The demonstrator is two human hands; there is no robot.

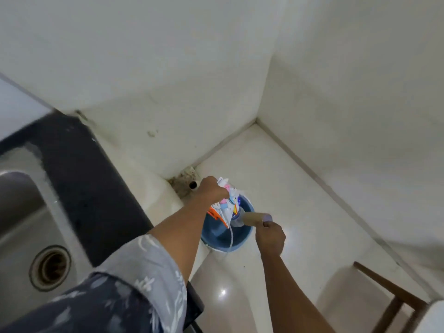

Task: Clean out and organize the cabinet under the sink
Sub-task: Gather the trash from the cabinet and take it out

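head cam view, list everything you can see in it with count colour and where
bucket: 1, blue, on the pale floor near the corner, below both hands
wrappers: a bunch, white, pink and orange, gripped over the bucket; count unclear
cardboard tube: 1, brown, held over the bucket rim
sink: 1, steel, far left, with a round drain
countertop: 1, black, around the sink
pipe opening: 1, dark, in the stained floor corner
wooden frame: 1, brown, bottom right; what it belongs to is unclear
walls: white, meeting at the corner
left hand: 1, closed on the wrappers, patterned blue-grey sleeve on that arm
right hand: 1, closed on the cardboard tube
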